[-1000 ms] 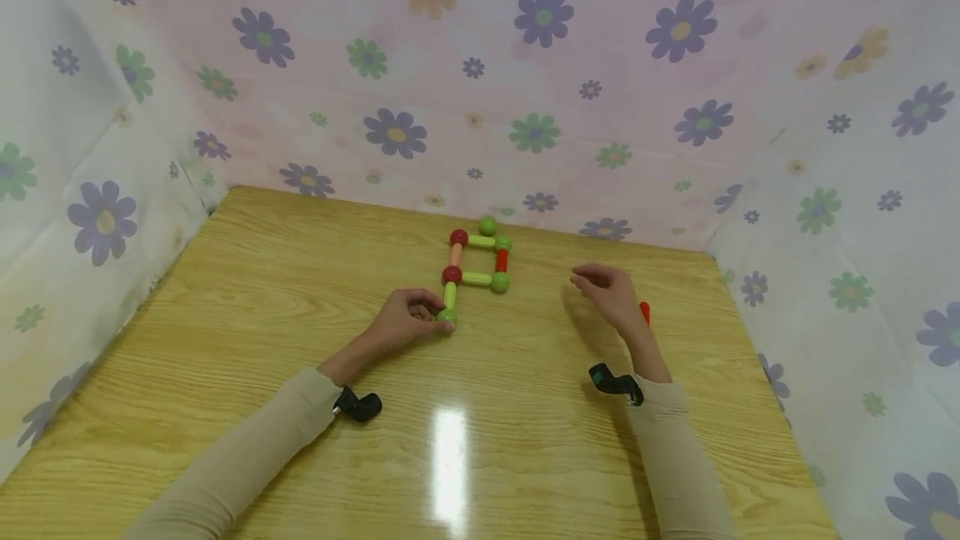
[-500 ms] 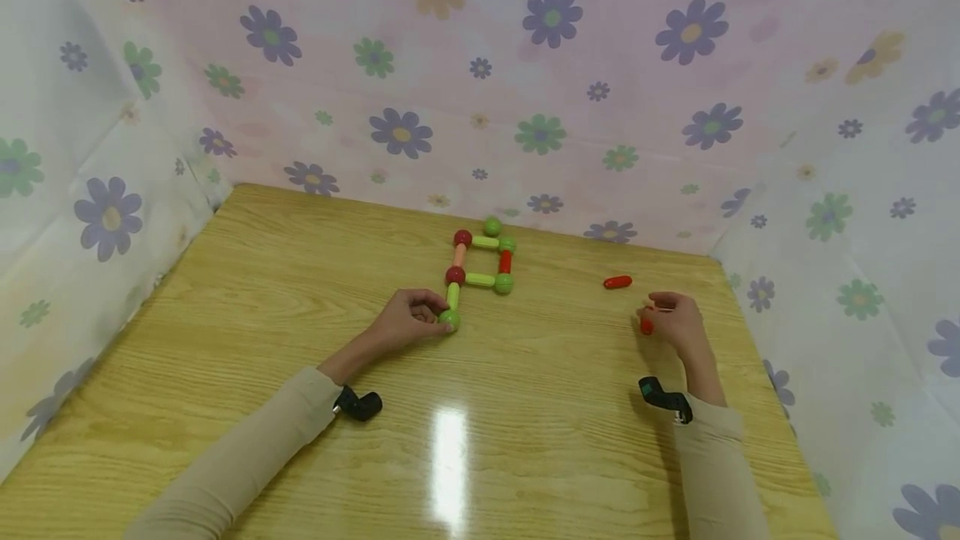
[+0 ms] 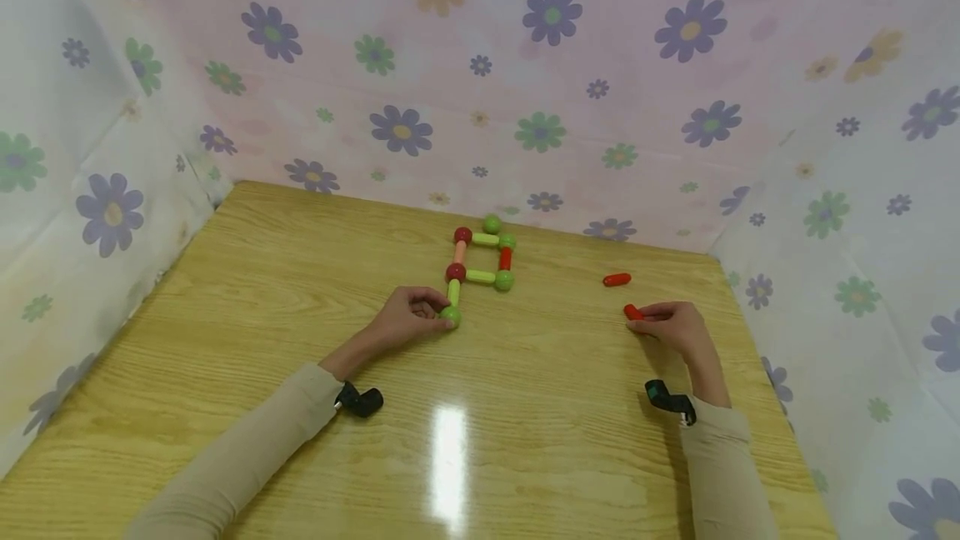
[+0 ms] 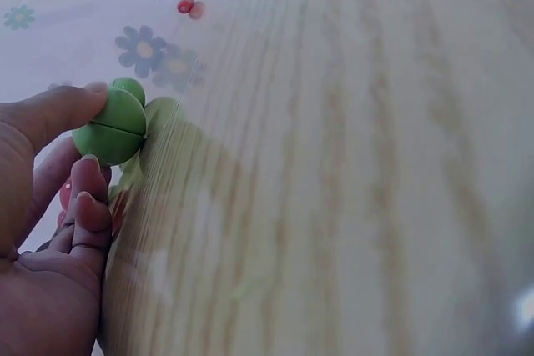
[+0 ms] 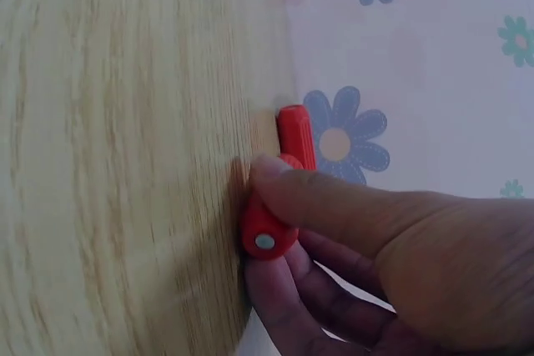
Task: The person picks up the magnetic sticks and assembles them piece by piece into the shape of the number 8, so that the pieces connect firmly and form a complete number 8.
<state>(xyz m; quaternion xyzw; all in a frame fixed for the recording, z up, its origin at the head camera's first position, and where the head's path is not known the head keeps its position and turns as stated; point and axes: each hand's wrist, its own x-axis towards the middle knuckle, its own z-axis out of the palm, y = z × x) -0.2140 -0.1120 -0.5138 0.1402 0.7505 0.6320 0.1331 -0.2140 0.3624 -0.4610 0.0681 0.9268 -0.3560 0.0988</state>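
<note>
My left hand pinches a green ball between thumb and fingers. That ball ends a short yellow-green rod, which joins a dark red ball at the corner of a square of rods and balls. An orange rod, a red rod and two yellow-green rods form the square's sides. On the right, my right hand pinches a red magnetic rod, its silvery end showing in the right wrist view. Another red rod lies just beyond that hand.
A loose-looking green ball sits behind the square, near the back edge of the wooden table. Flower-patterned cloth rises behind the table and along both sides.
My right hand has moved right and come down to the nearer red rod, which it now grips and has turned. The left hand keeps its hold on the green ball.
</note>
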